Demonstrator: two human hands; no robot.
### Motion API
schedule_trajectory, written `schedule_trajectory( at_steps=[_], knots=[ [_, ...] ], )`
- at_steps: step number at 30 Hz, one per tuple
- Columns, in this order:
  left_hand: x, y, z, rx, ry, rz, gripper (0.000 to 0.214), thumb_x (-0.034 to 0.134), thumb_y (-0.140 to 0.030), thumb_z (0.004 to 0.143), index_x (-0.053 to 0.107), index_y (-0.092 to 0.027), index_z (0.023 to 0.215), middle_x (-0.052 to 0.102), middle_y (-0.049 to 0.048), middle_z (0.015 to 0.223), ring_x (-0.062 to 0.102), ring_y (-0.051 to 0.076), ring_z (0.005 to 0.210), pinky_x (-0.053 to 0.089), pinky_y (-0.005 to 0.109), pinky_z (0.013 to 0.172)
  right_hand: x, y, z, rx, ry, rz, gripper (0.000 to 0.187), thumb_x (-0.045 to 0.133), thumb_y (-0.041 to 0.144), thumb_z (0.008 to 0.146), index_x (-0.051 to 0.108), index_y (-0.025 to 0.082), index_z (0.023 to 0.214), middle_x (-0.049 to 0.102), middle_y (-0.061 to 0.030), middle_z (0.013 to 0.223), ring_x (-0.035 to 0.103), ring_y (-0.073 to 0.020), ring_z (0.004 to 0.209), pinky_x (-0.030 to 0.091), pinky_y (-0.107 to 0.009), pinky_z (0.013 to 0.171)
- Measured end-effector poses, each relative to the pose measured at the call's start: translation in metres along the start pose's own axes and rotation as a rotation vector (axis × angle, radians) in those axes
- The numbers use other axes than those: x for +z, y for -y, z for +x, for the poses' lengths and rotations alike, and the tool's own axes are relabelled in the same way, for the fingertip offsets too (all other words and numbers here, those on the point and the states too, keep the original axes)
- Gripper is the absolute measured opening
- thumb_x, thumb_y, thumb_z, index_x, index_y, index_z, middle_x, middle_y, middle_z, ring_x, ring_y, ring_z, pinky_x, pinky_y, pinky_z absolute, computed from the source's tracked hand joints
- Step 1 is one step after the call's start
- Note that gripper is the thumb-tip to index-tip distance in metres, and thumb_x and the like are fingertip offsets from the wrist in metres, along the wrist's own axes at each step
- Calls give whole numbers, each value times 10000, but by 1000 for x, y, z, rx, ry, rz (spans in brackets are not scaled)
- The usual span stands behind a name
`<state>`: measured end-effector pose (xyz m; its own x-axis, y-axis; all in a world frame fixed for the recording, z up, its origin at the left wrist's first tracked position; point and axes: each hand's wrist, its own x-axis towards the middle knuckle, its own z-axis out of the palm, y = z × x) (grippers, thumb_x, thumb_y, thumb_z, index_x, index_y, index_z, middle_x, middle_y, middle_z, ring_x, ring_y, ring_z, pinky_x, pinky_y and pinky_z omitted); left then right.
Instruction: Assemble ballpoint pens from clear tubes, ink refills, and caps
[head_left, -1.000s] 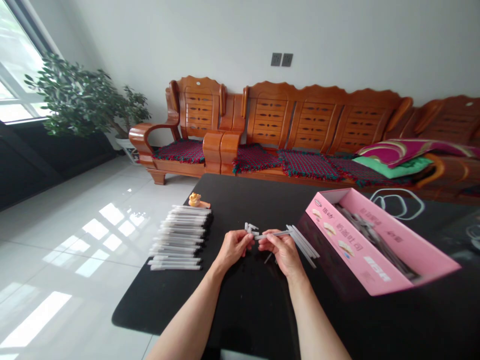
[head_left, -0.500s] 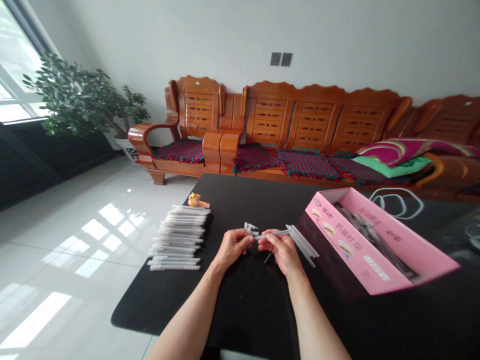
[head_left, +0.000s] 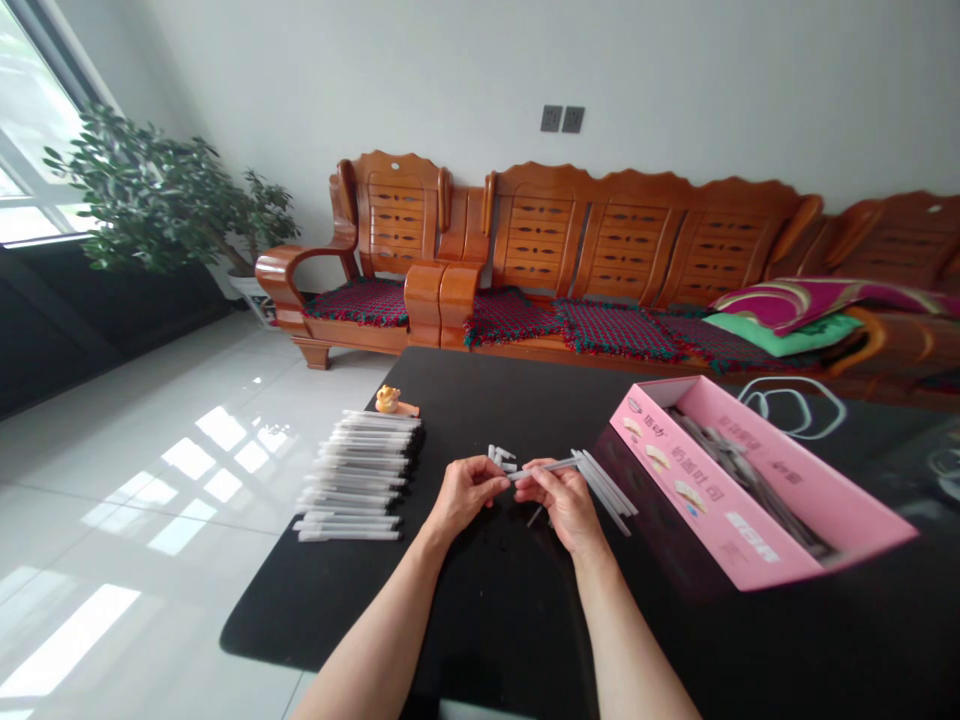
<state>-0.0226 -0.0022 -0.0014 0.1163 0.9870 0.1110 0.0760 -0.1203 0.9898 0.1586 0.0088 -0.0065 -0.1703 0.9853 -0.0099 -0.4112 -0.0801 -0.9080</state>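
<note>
My right hand (head_left: pixel 559 497) is closed in a pinch around a whitish pen barrel (head_left: pixel 562 465), which points left toward my other hand. My left hand (head_left: pixel 466 495) pinches thumb and forefinger together at the barrel's left end; what lies between those fingertips is hidden. Just behind the hands sits a small heap of white pen caps (head_left: pixel 502 458). Several loose translucent barrels (head_left: pixel 606 492) lie fanned out to the right of my right hand. On the left, a long row of capped pens (head_left: pixel 360 470) rests side by side, dark ends facing right.
Everything lies on a black table (head_left: pixel 480 385). A pink open box (head_left: pixel 712 490) with dark thin sticks inside stands at the right, a white cord loop (head_left: pixel 814 405) behind it. A small yellow figurine (head_left: pixel 388 400) sits past the pen row. A wooden sofa (head_left: pixel 540 230) stands beyond.
</note>
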Motion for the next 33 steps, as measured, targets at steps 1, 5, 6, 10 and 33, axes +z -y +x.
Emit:
schedule_trajectory(
  at_steps=[1, 5, 6, 10, 33],
  knots=[
    [-1, -1, 1, 12, -36, -21, 344, 706, -463, 772, 687, -127, 841, 586, -5, 555, 465, 70, 431, 331, 165, 399, -1, 0, 1, -9, -21, 17, 235, 759, 372, 776, 704, 158, 857, 750, -56, 703, 704, -181, 588, 602, -289, 583],
    [-9, 2, 3, 43, -330, -16, 376, 591, -479, 854, 670, -151, 1020, 651, 22, 703, 500, 84, 465, 356, 178, 406, -4, 1, 3, -76, -73, 83, 209, 740, 374, 792, 674, 177, 814, 754, -54, 747, 713, -193, 633, 608, -319, 617],
    [-12, 3, 4, 40, -397, 7, 361, 587, -472, 856, 671, -155, 1007, 653, 23, 714, 510, 89, 477, 364, 183, 418, -4, 2, 3, -83, -64, 82, 206, 738, 368, 793, 675, 175, 830, 755, -61, 763, 716, -198, 662, 608, -324, 636],
    [-19, 7, 4, 69, -485, 181, 246, 628, -392, 829, 707, -179, 922, 652, 17, 702, 546, 118, 551, 420, 214, 536, -2, 7, -1, -51, -32, 45, 470, 739, 331, 786, 616, 172, 1211, 723, -30, 698, 683, -180, 622, 597, -322, 613],
    [-11, 6, 1, 11, -82, 192, 172, 642, -321, 807, 645, -159, 863, 627, -10, 613, 550, 109, 523, 430, 193, 495, -13, 3, 4, -159, -87, 194, 254, 669, 376, 855, 717, 148, 957, 648, 7, 526, 562, -118, 410, 529, -265, 451]
  ],
)
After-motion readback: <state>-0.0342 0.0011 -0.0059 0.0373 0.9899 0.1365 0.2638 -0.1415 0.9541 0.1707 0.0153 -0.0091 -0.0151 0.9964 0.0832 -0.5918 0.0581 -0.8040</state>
